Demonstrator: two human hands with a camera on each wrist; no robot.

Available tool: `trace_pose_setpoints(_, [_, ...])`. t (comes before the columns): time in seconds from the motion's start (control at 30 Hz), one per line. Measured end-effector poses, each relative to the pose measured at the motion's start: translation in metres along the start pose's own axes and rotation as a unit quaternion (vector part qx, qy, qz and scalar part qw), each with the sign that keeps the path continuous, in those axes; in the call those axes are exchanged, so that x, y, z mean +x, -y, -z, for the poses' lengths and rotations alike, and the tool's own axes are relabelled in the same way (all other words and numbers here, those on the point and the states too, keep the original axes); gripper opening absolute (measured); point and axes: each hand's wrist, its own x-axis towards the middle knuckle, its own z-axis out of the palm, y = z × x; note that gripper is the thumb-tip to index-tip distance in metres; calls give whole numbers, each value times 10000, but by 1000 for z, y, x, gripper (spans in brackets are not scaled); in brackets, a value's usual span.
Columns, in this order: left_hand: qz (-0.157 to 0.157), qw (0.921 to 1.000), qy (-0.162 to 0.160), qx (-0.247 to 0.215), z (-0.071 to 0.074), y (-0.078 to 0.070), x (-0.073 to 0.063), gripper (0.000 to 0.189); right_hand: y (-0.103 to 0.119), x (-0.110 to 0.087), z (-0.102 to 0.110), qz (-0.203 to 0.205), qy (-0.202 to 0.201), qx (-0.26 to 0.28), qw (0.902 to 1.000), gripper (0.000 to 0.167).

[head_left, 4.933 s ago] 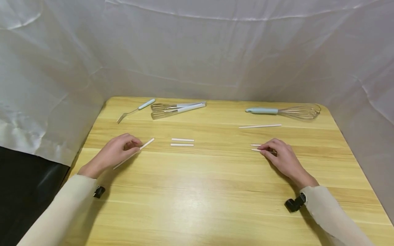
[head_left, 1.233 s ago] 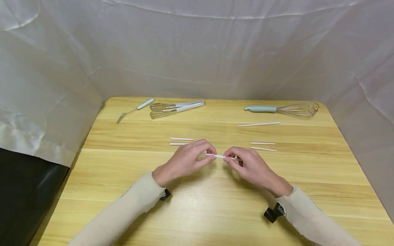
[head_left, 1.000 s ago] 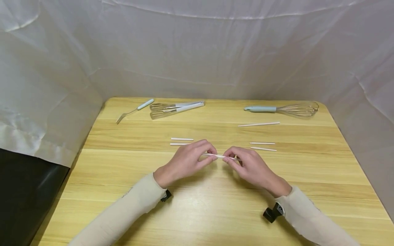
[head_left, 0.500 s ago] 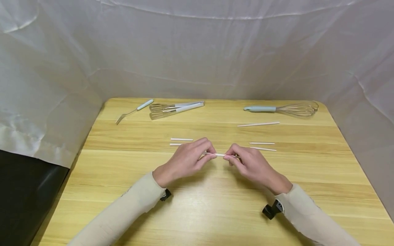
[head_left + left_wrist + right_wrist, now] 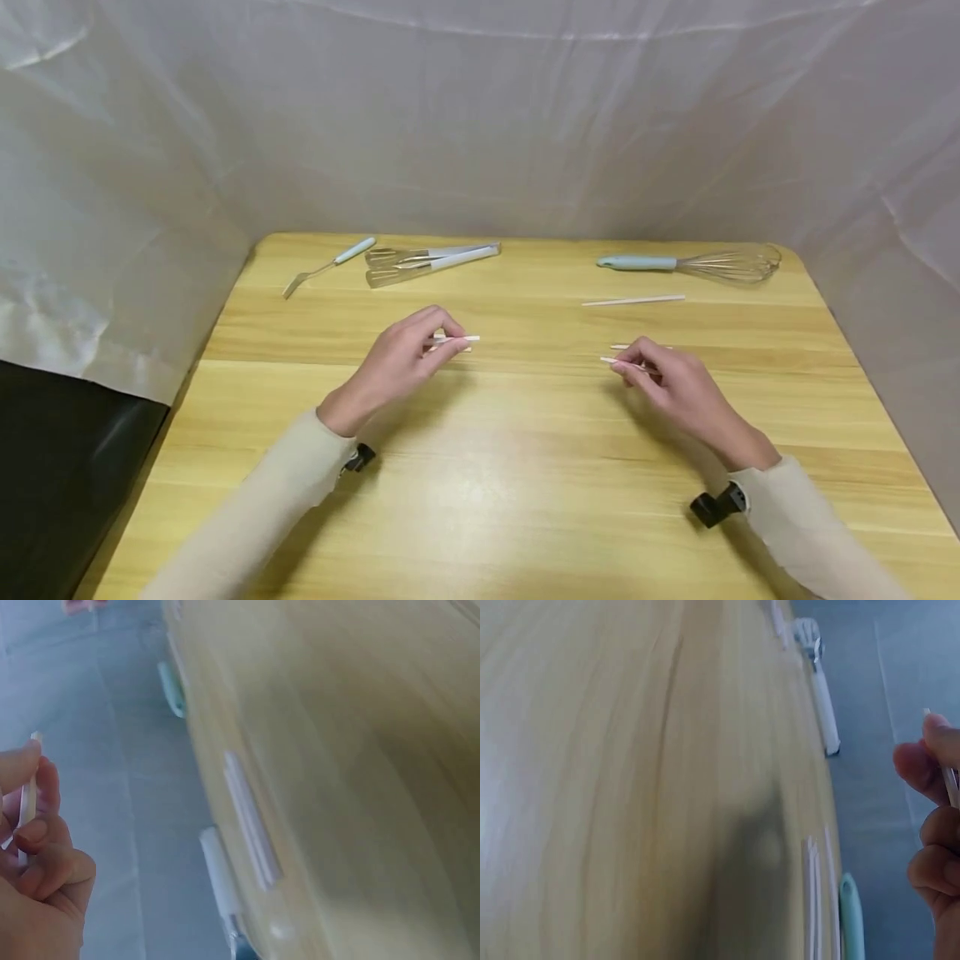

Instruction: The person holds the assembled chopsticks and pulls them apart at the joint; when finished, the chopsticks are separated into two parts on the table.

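Note:
My left hand [image 5: 401, 354] pinches one short length of a pale chopstick [image 5: 471, 338] between thumb and fingers, above two short chopstick pieces [image 5: 251, 821] lying side by side on the table. At the right, my right hand [image 5: 675, 387] pinches another short length of chopstick [image 5: 609, 360], its tip poking past the fingertips. Two more short pieces [image 5: 812, 900] lie under that hand; in the head view one is partly covered and the other is hidden. The hands stand well apart. Beyond the right hand rests a whole chopstick [image 5: 633, 300].
Along the back of the wooden table [image 5: 480, 467] lie a small fork-like utensil with a pale blue handle [image 5: 355, 250], white-handled metal tongs [image 5: 465, 260] and a whisk with a pale blue handle [image 5: 637, 263]. Grey cloth [image 5: 480, 125] hangs behind the table.
Both hands held one chopstick at the table's middle; it is now in two pieces, one per hand. The left hand has moved left and back, the right hand to the right.

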Motion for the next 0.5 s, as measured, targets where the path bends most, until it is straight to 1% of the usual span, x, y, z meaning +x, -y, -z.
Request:
trace_pose_setpoints(0.1, [80,9998,171,78,3,9,-2,7,-10,-4,3,-170,84,-188,9996,15])
trace_pose_setpoints(0.17, [167,9994,278,119,2,13,-3,8,-16,-7,3,-211,84,-247,9994,15])
trace_pose_setpoints(0.33, [403,9971,586,263,1,23,-6,10,-29,-12,3,-171,93,-276,9994,17])
trace_pose_setpoints(0.5, [489,9931,900,573,0,33,-6,13,-36,-15,4,-147,130,-298,9994,23])
